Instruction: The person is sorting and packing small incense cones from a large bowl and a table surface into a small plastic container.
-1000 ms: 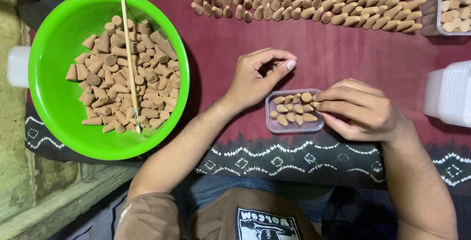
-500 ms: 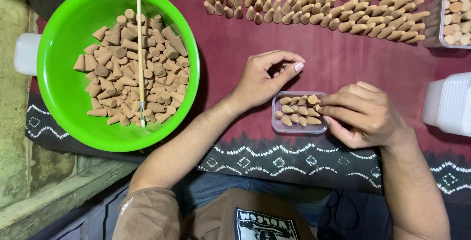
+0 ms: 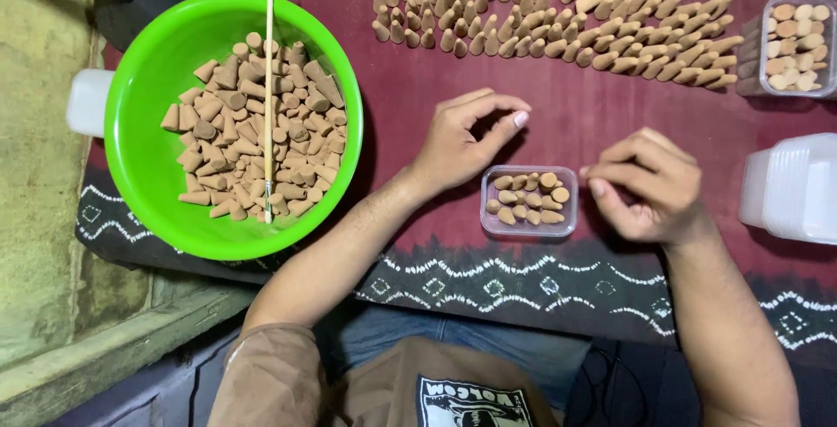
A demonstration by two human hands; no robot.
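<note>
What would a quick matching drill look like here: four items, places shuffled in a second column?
1. green bowl
2. small clear box
3. rows of cones
4. stack of white containers

a. far edge of the cloth
b. between the two hands
c. beyond the right hand, at the right edge
d. left of the left hand

Pairs: 1-d, 2-b, 3-a, 4-c

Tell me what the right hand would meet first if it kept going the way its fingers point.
The right hand points left, so it would likely meet the small clear box of cones first, though its height above the box is unclear.
</note>
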